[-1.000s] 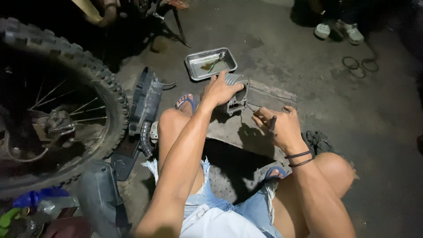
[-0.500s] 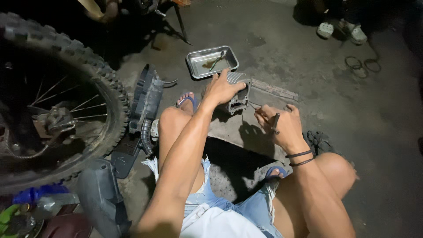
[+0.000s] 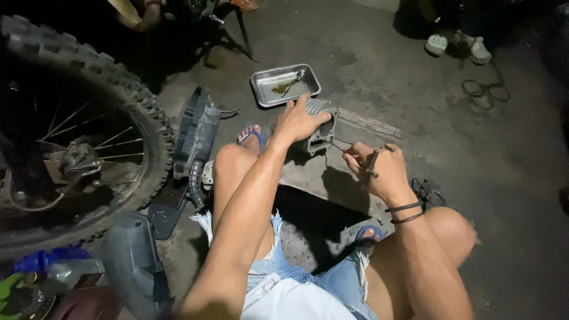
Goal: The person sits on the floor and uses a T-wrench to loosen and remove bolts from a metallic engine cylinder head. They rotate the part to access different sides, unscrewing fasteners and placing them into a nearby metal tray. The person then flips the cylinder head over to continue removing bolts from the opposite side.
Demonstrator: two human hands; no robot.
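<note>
My left hand (image 3: 297, 120) lies flat on top of a finned grey metal engine cylinder (image 3: 323, 125) that rests on the concrete floor between my feet. My right hand (image 3: 379, 170) is closed around a thin dark tool (image 3: 371, 164) whose slim tip reaches toward the side of the cylinder. I squat with both knees up, in blue sandals and denim shorts.
A shallow metal tray (image 3: 265, 81) with oily liquid and a small part stands just beyond the cylinder. A knobby motorcycle wheel (image 3: 89, 136) fills the left side, with black plastic covers (image 3: 192, 142) beside it. Another person's feet in pale shoes (image 3: 456, 47) are at the far right.
My left hand has settled a little further over the cylinder. My right hand keeps the tool at about the same place. The view has shifted slightly.
</note>
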